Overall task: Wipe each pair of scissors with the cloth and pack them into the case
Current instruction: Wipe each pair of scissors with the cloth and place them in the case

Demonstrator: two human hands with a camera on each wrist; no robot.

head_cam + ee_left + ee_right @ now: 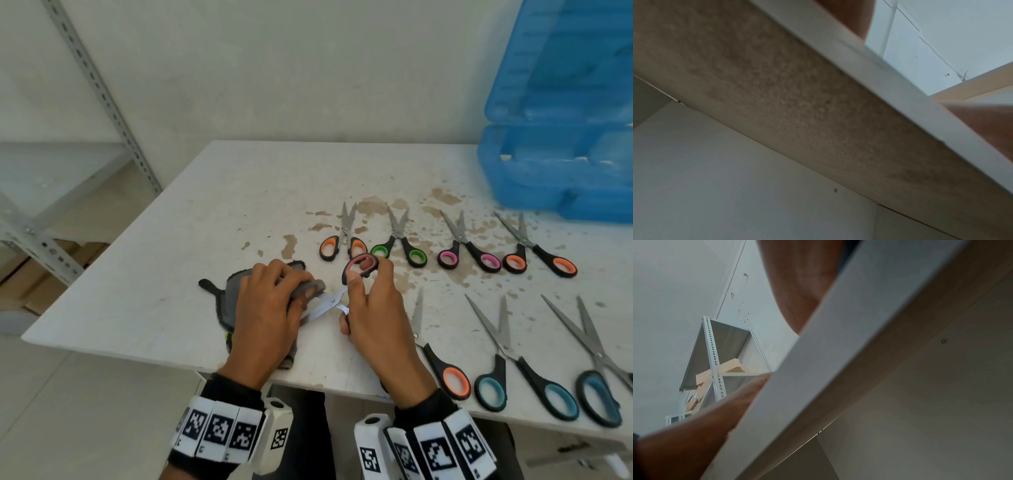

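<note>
In the head view my right hand (pixel 368 301) grips the black-and-pink handles of a pair of scissors (pixel 329 303), their blades spread and pointing left. My left hand (pixel 274 301) holds the grey cloth (pixel 233 294) folded round one blade. Several other scissors lie on the table: a far row with orange (pixel 346 236), green (pixel 400 243), pink (pixel 466 246) and orange (pixel 534 246) handles, and a near row with orange (pixel 435 356) and teal (pixel 513 363) handles. The blue case (pixel 561 137) stands with its lid up at the back right. Both wrist views show only the table's edge and underside.
The white table (pixel 212 205) has brown stains around the far scissors. A grey metal shelf rack (pixel 68 192) stands at the left, also in the right wrist view as the rack (pixel 715 363). My forearms overhang the table's near edge.
</note>
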